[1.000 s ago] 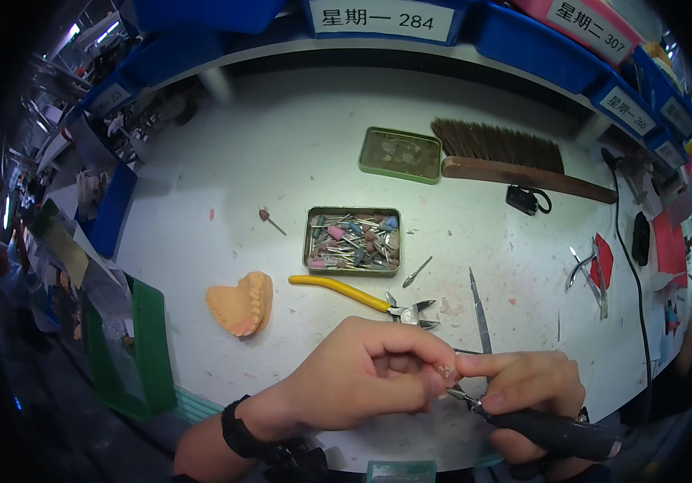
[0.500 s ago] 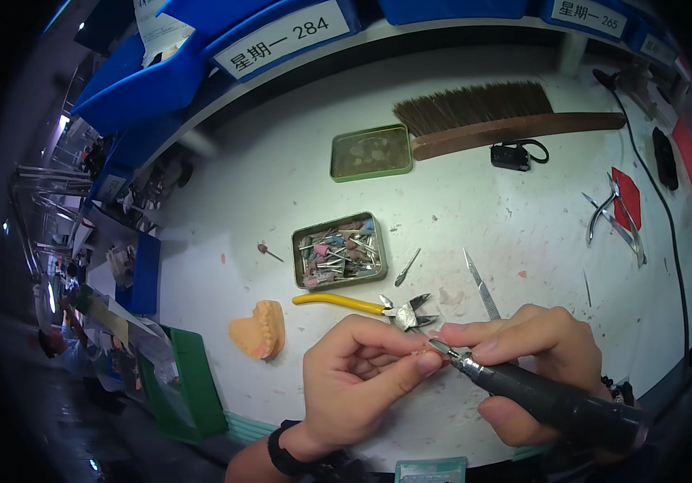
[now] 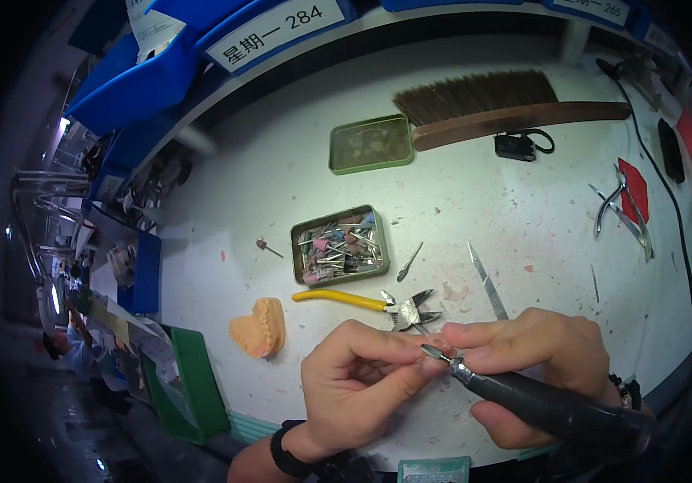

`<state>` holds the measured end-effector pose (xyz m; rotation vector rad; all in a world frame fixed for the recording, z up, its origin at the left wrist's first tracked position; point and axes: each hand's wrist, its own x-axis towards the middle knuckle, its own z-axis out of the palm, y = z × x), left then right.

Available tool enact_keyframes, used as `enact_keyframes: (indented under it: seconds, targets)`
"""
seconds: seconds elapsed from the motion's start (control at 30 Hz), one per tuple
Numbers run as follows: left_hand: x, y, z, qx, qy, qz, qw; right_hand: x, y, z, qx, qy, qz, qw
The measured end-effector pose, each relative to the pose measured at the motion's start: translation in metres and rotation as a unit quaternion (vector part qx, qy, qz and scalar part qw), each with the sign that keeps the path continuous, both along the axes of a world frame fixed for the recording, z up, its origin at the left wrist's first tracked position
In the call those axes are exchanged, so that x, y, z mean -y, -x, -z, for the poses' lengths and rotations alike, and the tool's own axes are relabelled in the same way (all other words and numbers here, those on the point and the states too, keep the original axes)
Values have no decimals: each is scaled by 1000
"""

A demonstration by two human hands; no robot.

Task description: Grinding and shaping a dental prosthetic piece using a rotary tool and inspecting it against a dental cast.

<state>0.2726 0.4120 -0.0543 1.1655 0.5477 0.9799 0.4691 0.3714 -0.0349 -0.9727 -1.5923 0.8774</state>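
Observation:
My right hand (image 3: 559, 346) is closed around a black rotary handpiece (image 3: 539, 404), whose metal bur (image 3: 434, 352) points left. In my left hand (image 3: 354, 390), thumb and fingers pinch a small, pinkish, see-through piece (image 3: 446, 340), mostly hidden by the fingertips. The right fingertips also meet this piece. The bur lies against or just over it by my left thumb; contact is not clear. Just beyond the hands lie yellow-handled cutting pliers (image 3: 342, 301) and a slim metal knife handle with a pointed blade (image 3: 487, 282). A tan dental cast (image 3: 259, 328) sits left of my left hand.
An open tin (image 3: 339, 248) full of burs stands mid-table, a loose bur (image 3: 410, 262) beside it. Farther back are its lid (image 3: 372, 145), a wooden brush (image 3: 523, 121) and silver pliers (image 3: 624, 211). A black cable (image 3: 668, 213) runs down the right. Blue bins (image 3: 141, 84) line the shelf.
The bur and handpiece tip have shifted slightly left and down over the piece. Both hands keep their grip. The whole view has shifted a little.

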Motion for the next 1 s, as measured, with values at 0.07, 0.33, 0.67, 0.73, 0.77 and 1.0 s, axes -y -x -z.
enact_keyframes:
  seconds: [0.07, 0.33, 0.67, 0.73, 0.77, 1.0]
  targets:
    - [0, -1, 0, 4, 4, 4, 1000, 0, 3, -3, -4, -16, 11, 1000]
    - [2, 0, 0, 21, 19, 6, 1000, 1, 9, 3, -46, -15, 24, 999]
    - [0, -1, -6, -65, -52, -14, 996, 6, 2, -1, -70, 49, 15, 996]
    - [-1, 5, -2, -97, -80, -25, 992, 3, 6, 1, -64, 55, 8, 996]
    - [-1, 3, -4, -102, -86, -29, 991, 4, 5, -2, -59, 59, 5, 996]
    - [-2, 0, -3, -116, -106, -30, 987, 3, 0, -5, -40, 48, 2, 998]
